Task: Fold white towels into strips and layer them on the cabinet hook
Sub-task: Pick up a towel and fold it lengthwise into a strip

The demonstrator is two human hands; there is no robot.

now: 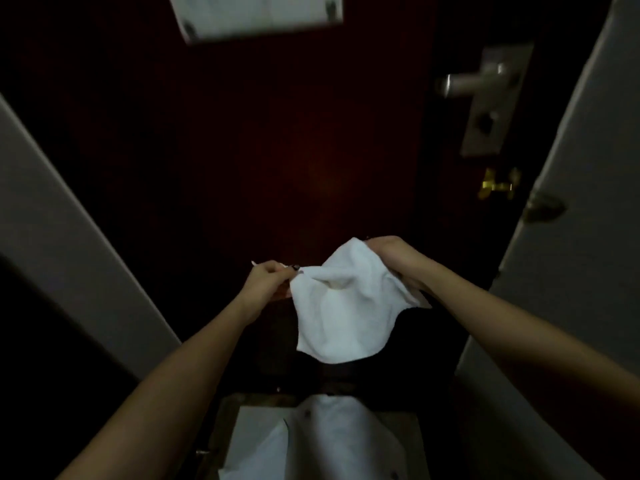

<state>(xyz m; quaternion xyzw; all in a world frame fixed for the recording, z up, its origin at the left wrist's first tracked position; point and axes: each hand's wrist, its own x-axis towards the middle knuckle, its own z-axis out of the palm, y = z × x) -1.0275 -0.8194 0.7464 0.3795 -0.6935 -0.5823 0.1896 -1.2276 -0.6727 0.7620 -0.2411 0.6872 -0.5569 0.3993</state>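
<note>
A white towel [343, 306] hangs in the air in front of a dark door, held between both hands. My left hand [265, 284] pinches its left upper corner. My right hand [394, 252] grips the right upper edge, with part of the cloth draped over the wrist. The towel sags loosely below the hands. More white towels [311, 441] lie in a pile at the bottom of the view, on a brownish surface. No cabinet hook can be made out in the dim light.
A dark red-brown door [242, 150] fills the middle, with a silver lever handle [474, 81], a brass latch [497, 185] below it and a white notice [256, 15] at the top. Grey walls flank it; a round knob [543, 206] sits on the right panel.
</note>
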